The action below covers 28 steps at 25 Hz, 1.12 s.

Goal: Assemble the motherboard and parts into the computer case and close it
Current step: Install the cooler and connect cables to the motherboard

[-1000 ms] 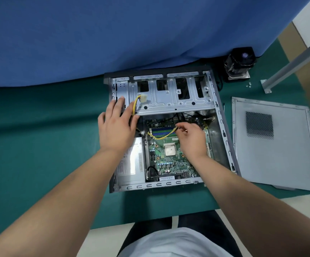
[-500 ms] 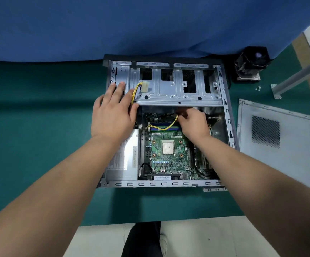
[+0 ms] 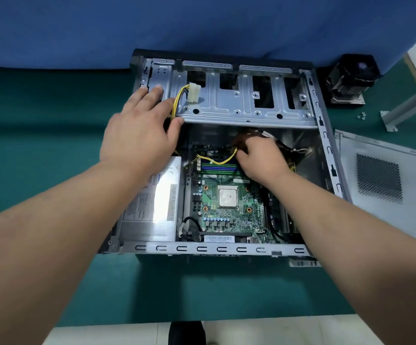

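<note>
Two bare hands work inside the open grey metal computer case (image 3: 226, 249) at frame centre. Left hand (image 3: 139, 135) lies flat, fingers straight, pressing the case's upper-left corner beside the silver drive cage (image 3: 246, 105). Right hand (image 3: 259, 159) curls over the top edge of the green motherboard (image 3: 226, 195), fingers pinching a yellow cable (image 3: 220, 161). Silver power supply box (image 3: 157, 207) sits lower left. Green table mat (image 3: 40, 135) underneath, grey perforated side panel (image 3: 388, 185) at right, blue curtain (image 3: 152, 26) across the top.
</note>
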Each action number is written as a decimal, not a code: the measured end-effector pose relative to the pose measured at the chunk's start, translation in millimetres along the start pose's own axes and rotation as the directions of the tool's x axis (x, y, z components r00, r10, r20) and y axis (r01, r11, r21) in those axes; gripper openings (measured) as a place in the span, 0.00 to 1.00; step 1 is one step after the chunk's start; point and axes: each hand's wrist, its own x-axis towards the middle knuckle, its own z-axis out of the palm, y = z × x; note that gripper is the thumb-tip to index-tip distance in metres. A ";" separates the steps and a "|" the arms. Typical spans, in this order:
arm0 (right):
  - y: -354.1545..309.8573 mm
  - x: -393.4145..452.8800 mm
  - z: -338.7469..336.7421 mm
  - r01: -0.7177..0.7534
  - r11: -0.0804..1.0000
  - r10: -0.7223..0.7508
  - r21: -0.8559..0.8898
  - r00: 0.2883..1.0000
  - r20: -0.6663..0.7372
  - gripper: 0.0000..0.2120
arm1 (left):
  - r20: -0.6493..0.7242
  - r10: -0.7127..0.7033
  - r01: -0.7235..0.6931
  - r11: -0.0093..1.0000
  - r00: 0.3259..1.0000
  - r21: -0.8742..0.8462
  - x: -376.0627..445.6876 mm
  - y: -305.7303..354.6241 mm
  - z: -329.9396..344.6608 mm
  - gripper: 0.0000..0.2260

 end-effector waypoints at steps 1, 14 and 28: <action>0.7 1.0 0.7 0.007 1.000 -0.007 0.000 1.000 -0.011 0.13 | 0.001 -0.001 0.001 1.000 1.000 -0.005 0.4 -0.1 -0.3 0.21; 10.9 18.5 10.3 0.032 0.992 -0.022 0.124 0.997 -0.078 0.18 | -0.026 0.013 -0.014 0.999 1.000 -0.042 2.3 -2.4 1.8 0.23; 14.8 22.9 18.0 0.063 0.994 -0.050 0.089 0.989 -0.138 0.16 | -0.047 0.030 -0.031 0.999 0.998 -0.027 3.9 -4.5 5.5 0.23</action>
